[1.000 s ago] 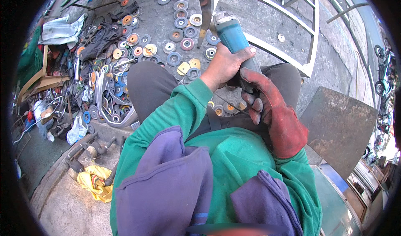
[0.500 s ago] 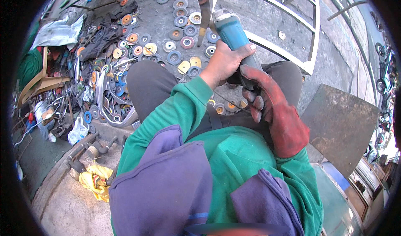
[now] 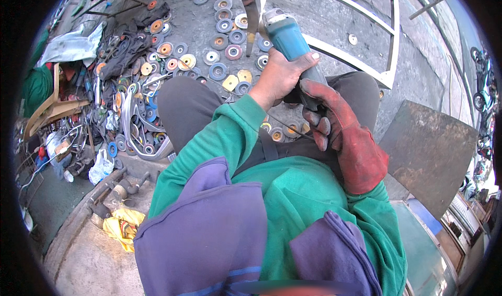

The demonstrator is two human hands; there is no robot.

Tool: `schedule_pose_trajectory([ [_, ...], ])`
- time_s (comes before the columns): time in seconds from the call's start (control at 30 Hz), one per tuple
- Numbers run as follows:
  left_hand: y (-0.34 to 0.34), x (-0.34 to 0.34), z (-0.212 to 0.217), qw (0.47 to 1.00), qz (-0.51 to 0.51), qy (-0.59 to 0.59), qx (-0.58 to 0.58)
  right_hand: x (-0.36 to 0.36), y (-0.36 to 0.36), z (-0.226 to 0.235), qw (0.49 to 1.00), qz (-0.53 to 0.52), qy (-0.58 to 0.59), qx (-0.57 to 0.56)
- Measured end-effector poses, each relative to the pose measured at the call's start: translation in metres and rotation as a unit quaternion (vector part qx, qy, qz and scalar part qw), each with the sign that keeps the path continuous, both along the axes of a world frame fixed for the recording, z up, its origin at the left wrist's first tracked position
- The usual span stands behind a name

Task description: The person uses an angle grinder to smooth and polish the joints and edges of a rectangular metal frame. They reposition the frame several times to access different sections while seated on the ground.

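A teal angle grinder point(image 3: 289, 38) with a silver head and dark rear handle is held above my knees, head pointing away and slightly left. My bare left hand point(image 3: 277, 79) is closed round the middle of its body, thumb lying across the top. My right hand point(image 3: 337, 120), in a red leather glove, grips the dark rear handle, fingers curled under it. A dark cord point(image 3: 290, 127) runs below the handle between my legs. Just beyond the grinder's head is an upright metal bar point(image 3: 250, 10); the underside of the head is hidden.
Many grinding and flap discs point(image 3: 217, 71) lie on the ground ahead and left. A pale metal frame point(image 3: 389, 45) stands ahead right. Scrap and cloths crowd the left, beside a curved grey metal part point(image 3: 128, 123). A rusty sheet point(image 3: 431, 152) is at right; a yellow bag point(image 3: 124, 228) lies lower left.
The grinder has tipped up very slightly toward the far left. Both hands keep their grip; the surroundings shift a little with the view.
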State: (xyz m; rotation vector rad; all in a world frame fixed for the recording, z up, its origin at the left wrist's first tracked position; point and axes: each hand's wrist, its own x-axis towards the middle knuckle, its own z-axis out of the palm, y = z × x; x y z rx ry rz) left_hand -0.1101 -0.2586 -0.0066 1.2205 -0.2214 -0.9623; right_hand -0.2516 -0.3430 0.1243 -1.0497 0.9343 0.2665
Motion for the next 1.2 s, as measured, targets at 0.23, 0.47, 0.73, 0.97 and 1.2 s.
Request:
schedule_pose_trajectory([
  [0.23,-0.002,-0.006,0.003,0.999,0.024,0.035,-0.007,-0.004,0.001,0.006,0.999,0.025,0.033,-0.02],
  [0.47,-0.001,-0.004,-0.002,1.0,0.02,-0.007,-0.018,0.01,0.002,0.014,1.0,0.025,0.008,0.012],
  [0.73,0.005,0.004,0.021,0.997,-0.023,0.066,-0.041,0.01,-0.005,-0.01,0.995,0.016,0.076,0.059],
  [0.97,-0.025,-0.021,0.039,0.996,-0.046,-0.073,0.036,-0.031,-0.019,-0.039,0.991,-0.044,-0.028,0.125],
  [1.2,-0.05,-0.04,0.057,0.988,-0.058,-0.103,0.103,-0.047,-0.048,-0.047,0.974,-0.059,-0.073,0.207],
])
